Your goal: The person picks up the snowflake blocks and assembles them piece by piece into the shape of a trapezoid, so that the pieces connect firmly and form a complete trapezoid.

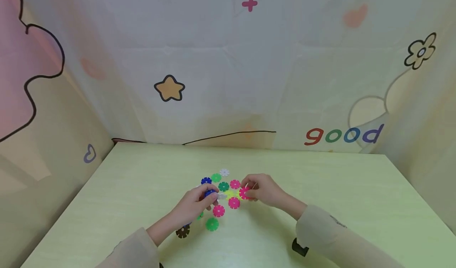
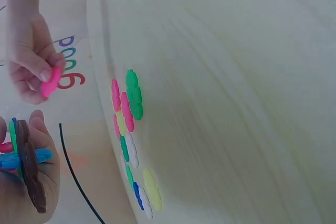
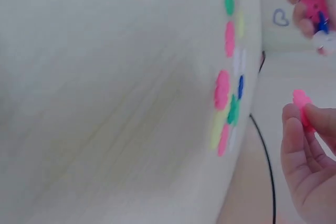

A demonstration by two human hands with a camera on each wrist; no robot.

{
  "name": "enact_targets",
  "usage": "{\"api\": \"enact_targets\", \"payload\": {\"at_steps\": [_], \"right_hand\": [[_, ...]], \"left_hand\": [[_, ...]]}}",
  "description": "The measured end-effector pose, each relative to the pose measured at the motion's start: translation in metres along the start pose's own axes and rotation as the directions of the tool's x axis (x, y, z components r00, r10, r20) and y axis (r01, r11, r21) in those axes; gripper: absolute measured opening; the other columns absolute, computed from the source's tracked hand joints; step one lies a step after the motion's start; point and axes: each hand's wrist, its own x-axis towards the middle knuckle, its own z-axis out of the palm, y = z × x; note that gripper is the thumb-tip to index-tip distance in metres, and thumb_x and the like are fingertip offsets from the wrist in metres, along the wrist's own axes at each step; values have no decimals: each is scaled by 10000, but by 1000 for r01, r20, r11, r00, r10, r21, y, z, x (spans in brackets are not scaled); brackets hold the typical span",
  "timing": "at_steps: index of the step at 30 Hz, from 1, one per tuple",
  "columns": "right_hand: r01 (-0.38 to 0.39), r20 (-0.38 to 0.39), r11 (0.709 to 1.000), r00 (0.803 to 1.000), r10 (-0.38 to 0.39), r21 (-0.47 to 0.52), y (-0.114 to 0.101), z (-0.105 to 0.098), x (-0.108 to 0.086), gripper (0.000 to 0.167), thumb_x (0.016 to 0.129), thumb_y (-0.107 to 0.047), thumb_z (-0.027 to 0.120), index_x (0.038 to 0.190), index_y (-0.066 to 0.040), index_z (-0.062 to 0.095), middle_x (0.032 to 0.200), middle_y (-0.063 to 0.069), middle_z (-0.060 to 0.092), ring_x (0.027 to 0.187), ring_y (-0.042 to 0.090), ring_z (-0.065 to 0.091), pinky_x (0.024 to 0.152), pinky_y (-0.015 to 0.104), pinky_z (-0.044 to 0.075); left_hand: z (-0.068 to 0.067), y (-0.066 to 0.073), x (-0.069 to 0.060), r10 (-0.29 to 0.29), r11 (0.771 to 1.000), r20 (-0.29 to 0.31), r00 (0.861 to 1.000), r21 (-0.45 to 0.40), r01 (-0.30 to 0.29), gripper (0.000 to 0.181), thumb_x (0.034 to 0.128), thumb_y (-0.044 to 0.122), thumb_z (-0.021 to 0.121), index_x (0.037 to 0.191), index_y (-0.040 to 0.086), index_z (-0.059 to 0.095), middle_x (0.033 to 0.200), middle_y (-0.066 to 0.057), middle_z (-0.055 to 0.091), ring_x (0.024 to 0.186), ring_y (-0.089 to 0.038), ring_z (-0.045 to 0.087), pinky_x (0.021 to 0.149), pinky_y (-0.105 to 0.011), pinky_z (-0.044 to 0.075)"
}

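1. Right hand pinches a pink slotted disc; left hand grips the linked-disc assembly.
2. Disc position: right of the assembly, apart.
3. Probably best: align slot-to-slot squarely, press evenly.

The head view is evenly but rather dimly lit, with a yellow-green cast over the desk and a greyer tone on the backdrop in the upper middle. Soft, faint-edged shadows fall on the desk below the left hand and right hand; the light source itself is out of frame. Both wrist views look hazy and low in contrast, pale diagonal streaks crossing the desk, whose far edge bows. Upper right in the right wrist view, the white disc is blurred and washed out
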Motion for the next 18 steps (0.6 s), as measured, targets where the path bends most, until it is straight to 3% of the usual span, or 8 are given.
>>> {"api": "enact_targets", "payload": {"at_steps": [3, 7, 13, 18], "right_hand": [[8, 18, 997, 1000, -9, 78, -9, -1, -9, 186, 802, -21, 606, 987, -3, 596, 829, 157, 586, 619, 131, 569, 581, 262, 506], [18, 34, 987, 999, -24, 158, -18, -1, -16, 205, 813, -39, 600, 1013, 2, 593, 836, 149, 593, 634, 138, 592, 594, 281, 513], [9, 55, 969, 998, -23, 248, -26, 0, -23, 215, 820, -42, 593, 1023, 29, 592, 820, 141, 600, 625, 143, 608, 599, 292, 519], [5, 77, 964, 997, -26, 268, -28, 1, -25, 229, 819, -43, 593, 1023, 58, 584, 796, 91, 600, 608, 118, 604, 594, 279, 519]], "left_hand": [[1, 2, 0, 7, 1000, 4, 1000, -12, -7, 315, 903, 341, 467, 1094, 96, 517, 912, -80, 606, 769, -201, 548, 722, -384, 486], [2, 5, -1, 21, 1000, 7, 1000, -14, -21, 291, 912, 325, 456, 1075, 93, 525, 905, -101, 599, 751, -172, 538, 719, -386, 484], [6, 7, -1, 27, 999, 18, 999, -45, -26, 328, 918, 364, 421, 1070, 94, 529, 902, -126, 600, 809, -265, 555, 747, -413, 478], [8, 10, -2, 39, 998, 21, 999, -50, -38, 339, 925, 360, 408, 1073, 79, 527, 898, -149, 595, 817, -288, 553, 743, -416, 479]]}}
